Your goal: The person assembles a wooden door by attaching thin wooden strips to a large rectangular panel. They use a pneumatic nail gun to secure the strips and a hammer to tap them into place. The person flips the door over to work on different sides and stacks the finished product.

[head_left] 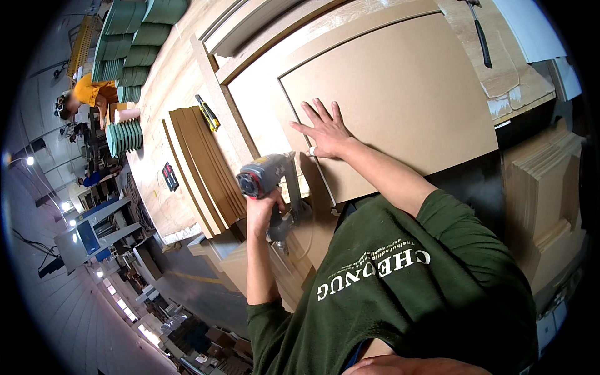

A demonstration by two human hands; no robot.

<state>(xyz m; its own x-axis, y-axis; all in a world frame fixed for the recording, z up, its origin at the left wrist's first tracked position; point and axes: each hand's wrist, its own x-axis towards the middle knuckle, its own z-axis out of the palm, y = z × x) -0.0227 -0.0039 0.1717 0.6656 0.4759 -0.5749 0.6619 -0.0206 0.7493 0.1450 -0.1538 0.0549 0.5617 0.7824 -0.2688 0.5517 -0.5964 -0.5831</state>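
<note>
head, nail gun handle (275, 217) in left hand (259, 207)

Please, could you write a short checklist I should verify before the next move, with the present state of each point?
1. Left hand grips the nail gun: ok.
2. Right hand is spread on the tan panel: ok.
3. Right thumb well away from the gun's nose: not ok, in my judgement; they look close.
4. Nail gun loaded: cannot tell.
5. Knife and hammer off the panel: ok, both lie beside it.
</note>
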